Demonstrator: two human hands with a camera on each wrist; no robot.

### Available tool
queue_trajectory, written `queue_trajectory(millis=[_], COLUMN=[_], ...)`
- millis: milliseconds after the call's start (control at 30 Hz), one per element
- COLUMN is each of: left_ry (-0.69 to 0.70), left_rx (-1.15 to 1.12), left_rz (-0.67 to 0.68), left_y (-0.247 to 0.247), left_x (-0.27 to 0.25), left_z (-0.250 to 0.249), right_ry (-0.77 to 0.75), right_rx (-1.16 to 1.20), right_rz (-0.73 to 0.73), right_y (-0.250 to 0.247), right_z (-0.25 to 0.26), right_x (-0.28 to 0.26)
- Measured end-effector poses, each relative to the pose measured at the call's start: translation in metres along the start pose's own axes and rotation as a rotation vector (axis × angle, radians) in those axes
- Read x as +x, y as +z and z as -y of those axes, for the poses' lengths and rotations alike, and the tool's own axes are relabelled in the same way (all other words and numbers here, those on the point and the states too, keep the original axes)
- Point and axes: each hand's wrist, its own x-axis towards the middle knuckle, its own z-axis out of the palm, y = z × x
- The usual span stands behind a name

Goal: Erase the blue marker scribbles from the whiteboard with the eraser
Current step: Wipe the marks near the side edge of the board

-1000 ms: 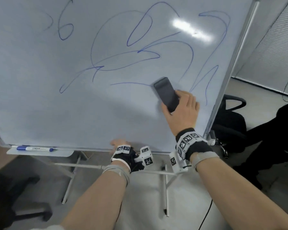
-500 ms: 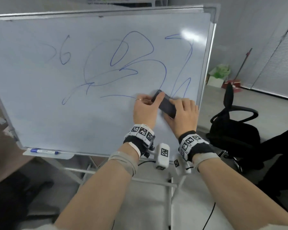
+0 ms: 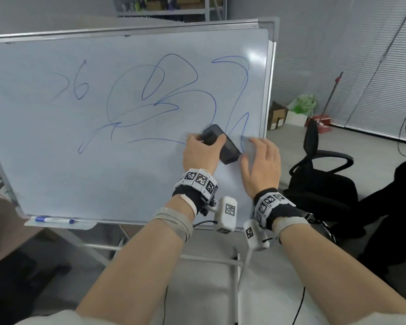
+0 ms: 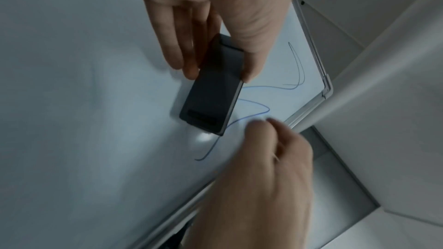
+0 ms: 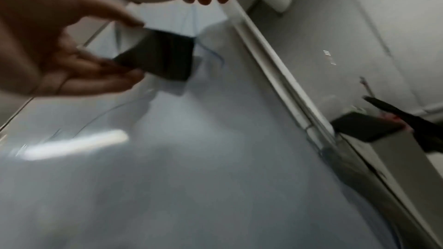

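1. Head view: blue scribbles (image 3: 159, 102) cover the whiteboard (image 3: 56, 172) up and left of the left hand (image 3: 203, 152).
2. Left hand grips the eraser (image 3: 222, 144) against the board.
3. Right hand (image 3: 261, 165), fingers relaxed, hovers just beside the eraser.

Whiteboard (image 3: 56, 160): glossy, smooth white face, throws a bright glare patch top right; frame (image 3: 271, 90) brushed silvery metal, matt. Eraser (image 3: 229, 150) on the board's lower right: dark plastic shell, smooth, slight sheen. Marker (image 3: 54, 220) below the board's bottom edge: white plastic barrel, blue cap, glossy. Stand legs (image 3: 232, 273) under the board: pale painted metal tube. Chair (image 3: 321, 181) right of the board: black matt cloth, black plastic armrest.
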Motion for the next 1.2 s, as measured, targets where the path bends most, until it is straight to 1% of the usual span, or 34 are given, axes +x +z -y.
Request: queue_trajectory(millis=[33,67,100,133,167,200,233,400,500,700,800,867,967,1067,1200], left_ry=[0.035,0.067,0.107,0.143,0.176,0.209,0.241,0.392,0.476,0.581,0.602,0.588,0.572,0.549,0.557], left_rx=[0.001,0.004,0.016,0.034,0.052,0.069,0.094,0.207,0.277,0.318,0.331,0.332,0.35,0.352,0.335], left_rz=[-0.013,-0.014,-0.008,-0.001,0.007,0.017,0.017,0.039,0.061,0.12,0.099,0.081,0.034,-0.017,-0.078], left_y=[0.0,0.003,0.006,0.009,0.012,0.016,0.017,0.027,0.034,0.051,0.058,0.062,0.068,0.067,0.064], left_x=[0.0,0.001,0.002,0.004,0.005,0.006,0.005,0.017,0.017,0.005,-0.004,-0.01,-0.024,-0.03,-0.024], left_z=[-0.002,-0.002,0.0,0.001,0.003,0.002,0.002,0.001,0.007,0.017,0.018,0.02,0.026,0.027,0.007], right_ry=[0.126,0.259,0.382,0.483,0.544,0.565,0.565,0.576,0.589,0.568,0.552,0.548,0.498,0.446,0.396], right_rx=[0.029,0.07,0.112,0.144,0.162,0.161,0.161,0.14,0.157,0.227,0.22,0.227,0.232,0.183,0.155], right_rz=[-0.022,-0.008,0.05,0.146,0.243,0.298,0.318,0.317,0.291,0.221,0.212,0.238,0.314,0.403,0.456], right_y=[-0.002,-0.003,-0.004,-0.004,-0.004,-0.004,-0.003,-0.001,-0.001,0.003,0.0,-0.002,-0.007,-0.009,-0.012], right_z=[-0.006,-0.01,-0.014,-0.016,-0.017,-0.018,-0.019,-0.025,-0.025,-0.038,-0.049,-0.056,-0.064,-0.063,-0.068], right_x=[0.002,0.005,0.009,0.013,0.015,0.016,0.016,0.021,0.019,0.026,0.026,0.028,0.036,0.039,0.04])
